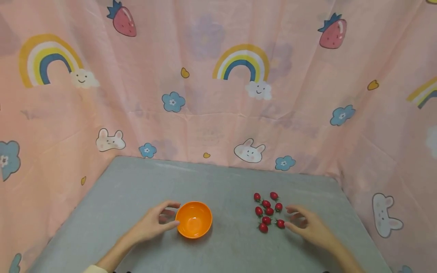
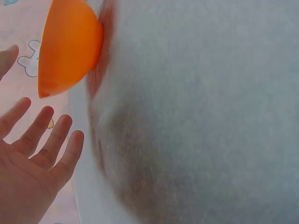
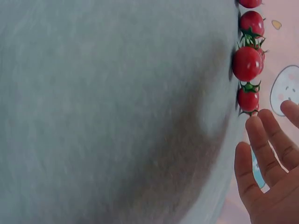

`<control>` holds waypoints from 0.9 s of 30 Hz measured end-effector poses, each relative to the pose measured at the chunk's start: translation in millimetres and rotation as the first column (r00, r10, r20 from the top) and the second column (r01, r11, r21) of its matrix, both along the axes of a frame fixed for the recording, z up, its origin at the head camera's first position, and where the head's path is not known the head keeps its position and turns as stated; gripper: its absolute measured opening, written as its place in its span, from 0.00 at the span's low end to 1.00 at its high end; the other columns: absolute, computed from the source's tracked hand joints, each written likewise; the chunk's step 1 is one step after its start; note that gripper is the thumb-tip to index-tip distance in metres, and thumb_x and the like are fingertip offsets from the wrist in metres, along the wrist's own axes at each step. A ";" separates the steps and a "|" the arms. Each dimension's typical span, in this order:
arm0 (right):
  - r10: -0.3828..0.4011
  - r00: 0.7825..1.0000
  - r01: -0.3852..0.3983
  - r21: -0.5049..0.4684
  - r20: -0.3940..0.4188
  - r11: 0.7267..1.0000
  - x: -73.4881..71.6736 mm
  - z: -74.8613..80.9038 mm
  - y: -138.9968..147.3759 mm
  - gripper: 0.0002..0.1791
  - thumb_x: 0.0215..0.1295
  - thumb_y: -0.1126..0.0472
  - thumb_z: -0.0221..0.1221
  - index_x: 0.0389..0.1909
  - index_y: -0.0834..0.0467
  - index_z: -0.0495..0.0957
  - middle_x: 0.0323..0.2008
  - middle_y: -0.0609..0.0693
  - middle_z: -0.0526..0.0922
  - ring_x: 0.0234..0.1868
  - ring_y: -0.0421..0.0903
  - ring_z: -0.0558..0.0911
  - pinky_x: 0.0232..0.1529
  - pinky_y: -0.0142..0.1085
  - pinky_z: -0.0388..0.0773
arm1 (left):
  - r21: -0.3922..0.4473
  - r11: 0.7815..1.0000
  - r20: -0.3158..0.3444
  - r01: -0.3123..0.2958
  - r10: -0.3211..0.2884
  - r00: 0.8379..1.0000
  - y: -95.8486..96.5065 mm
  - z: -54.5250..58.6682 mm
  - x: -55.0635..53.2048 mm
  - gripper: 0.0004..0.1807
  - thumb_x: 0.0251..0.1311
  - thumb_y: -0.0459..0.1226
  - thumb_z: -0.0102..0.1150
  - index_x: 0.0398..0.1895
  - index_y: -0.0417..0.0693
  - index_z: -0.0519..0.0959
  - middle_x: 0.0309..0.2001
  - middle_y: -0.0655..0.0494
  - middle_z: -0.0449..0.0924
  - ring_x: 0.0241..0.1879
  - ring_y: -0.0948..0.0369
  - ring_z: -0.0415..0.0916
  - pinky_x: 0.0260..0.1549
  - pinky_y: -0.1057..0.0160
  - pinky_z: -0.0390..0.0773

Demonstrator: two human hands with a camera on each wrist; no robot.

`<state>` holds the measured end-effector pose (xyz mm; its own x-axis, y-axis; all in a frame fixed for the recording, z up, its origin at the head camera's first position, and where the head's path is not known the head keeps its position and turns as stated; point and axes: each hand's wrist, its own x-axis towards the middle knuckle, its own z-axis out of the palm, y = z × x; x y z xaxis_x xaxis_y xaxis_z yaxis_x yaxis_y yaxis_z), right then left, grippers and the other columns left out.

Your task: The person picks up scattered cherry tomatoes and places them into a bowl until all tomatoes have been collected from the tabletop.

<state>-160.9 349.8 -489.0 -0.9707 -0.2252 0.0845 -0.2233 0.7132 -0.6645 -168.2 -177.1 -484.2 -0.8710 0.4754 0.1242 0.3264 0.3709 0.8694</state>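
An orange bowl [image 1: 194, 220] stands upright on the grey table, with nothing inside it. My left hand [image 1: 155, 223] is at the bowl's left side, thumb and fingers spread toward the rim; in the left wrist view a gap shows between the fingertips [image 2: 46, 112] and the bowl [image 2: 70, 46]. Several cherry tomatoes [image 1: 269, 211] with green stems lie in a loose group to the right. Close to the nearest right-hand cherry tomato [image 1: 280, 223] is my right hand [image 1: 312, 227], its fingers parted and holding nothing. Whether the right thumb touches that tomato, I cannot tell.
The grey table [image 1: 232, 189] reaches back to a pink curtain [image 1: 205, 125] printed with rainbows, rabbits and flowers. The curtain also hangs along the left and right sides. Bare tabletop lies between the bowl and the tomatoes.
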 end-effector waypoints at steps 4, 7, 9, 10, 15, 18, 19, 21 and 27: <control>-0.018 1.000 0.018 0.036 -0.010 0.999 -0.3 -4.6 -5.4 0.35 0.58 0.45 0.74 0.61 0.59 0.76 0.51 0.53 0.82 0.45 0.49 0.81 0.39 0.40 0.80 | -0.016 1.000 0.020 -0.007 0.008 1.000 2.3 -2.0 -1.7 0.27 0.65 0.39 0.70 0.64 0.46 0.74 0.61 0.47 0.76 0.53 0.50 0.79 0.51 0.48 0.79; -0.023 1.000 0.024 0.026 -0.016 0.999 0.1 -7.4 -8.9 0.36 0.55 0.46 0.76 0.61 0.59 0.77 0.50 0.52 0.81 0.45 0.48 0.80 0.39 0.40 0.79 | -0.022 1.000 0.039 -0.009 0.010 0.999 3.4 -2.8 -2.8 0.27 0.63 0.39 0.71 0.64 0.47 0.74 0.61 0.48 0.76 0.53 0.50 0.78 0.51 0.47 0.78; -0.024 1.000 0.024 0.019 -0.014 1.000 -0.1 -8.9 -10.5 0.37 0.53 0.46 0.77 0.61 0.59 0.77 0.50 0.52 0.81 0.45 0.48 0.79 0.40 0.41 0.79 | -0.016 1.000 0.051 -0.005 0.006 0.999 4.1 -2.7 -3.4 0.29 0.62 0.39 0.72 0.65 0.47 0.74 0.62 0.48 0.75 0.54 0.49 0.78 0.52 0.45 0.78; -0.023 1.000 0.024 0.015 -0.012 1.000 -0.2 -9.4 -11.4 0.37 0.52 0.46 0.77 0.60 0.59 0.77 0.50 0.52 0.81 0.45 0.47 0.79 0.42 0.43 0.79 | -0.010 1.000 0.055 -0.001 0.002 0.999 4.2 -2.7 -3.5 0.29 0.62 0.39 0.72 0.65 0.46 0.73 0.62 0.47 0.75 0.54 0.49 0.78 0.52 0.45 0.78; -0.036 0.999 0.036 0.033 -0.002 0.999 -1.4 -10.5 -15.9 0.37 0.49 0.46 0.79 0.58 0.59 0.79 0.49 0.50 0.82 0.44 0.46 0.78 0.44 0.43 0.77 | 0.018 1.000 0.066 0.018 -0.019 0.998 5.0 -5.8 -5.6 0.33 0.60 0.38 0.74 0.67 0.44 0.72 0.64 0.46 0.74 0.55 0.48 0.77 0.52 0.44 0.78; -0.040 0.999 0.040 0.043 0.010 0.998 -1.5 -10.1 -17.7 0.36 0.49 0.46 0.79 0.56 0.60 0.80 0.48 0.48 0.82 0.42 0.45 0.76 0.43 0.41 0.76 | 0.031 0.999 0.065 0.037 -0.039 0.997 5.8 -9.0 -7.6 0.35 0.59 0.37 0.74 0.69 0.44 0.71 0.64 0.46 0.73 0.55 0.48 0.76 0.51 0.45 0.78; -0.039 0.999 0.039 0.044 0.015 0.998 -1.8 -10.1 -18.0 0.35 0.49 0.47 0.79 0.55 0.60 0.80 0.47 0.48 0.82 0.41 0.45 0.76 0.42 0.40 0.76 | 0.034 0.999 0.064 0.041 -0.043 0.997 6.2 -9.5 -7.9 0.36 0.58 0.37 0.75 0.69 0.44 0.71 0.65 0.46 0.73 0.55 0.49 0.76 0.50 0.45 0.78; -0.028 0.999 0.028 0.036 0.020 0.999 -2.5 -10.1 -18.0 0.33 0.49 0.48 0.79 0.53 0.59 0.81 0.45 0.47 0.82 0.40 0.44 0.76 0.40 0.39 0.76 | 0.036 0.998 0.060 0.043 -0.045 0.997 7.1 -10.2 -8.5 0.37 0.57 0.38 0.76 0.69 0.45 0.71 0.65 0.47 0.73 0.55 0.49 0.77 0.50 0.46 0.78; 0.080 0.997 -0.080 0.001 -0.011 0.997 -6.3 -13.8 -12.8 0.19 0.53 0.60 0.77 0.44 0.59 0.83 0.38 0.46 0.81 0.34 0.42 0.76 0.34 0.36 0.76 | 0.014 0.999 0.066 0.034 -0.035 0.997 8.6 -9.5 -8.8 0.38 0.54 0.39 0.78 0.68 0.47 0.73 0.64 0.49 0.74 0.54 0.50 0.76 0.50 0.48 0.78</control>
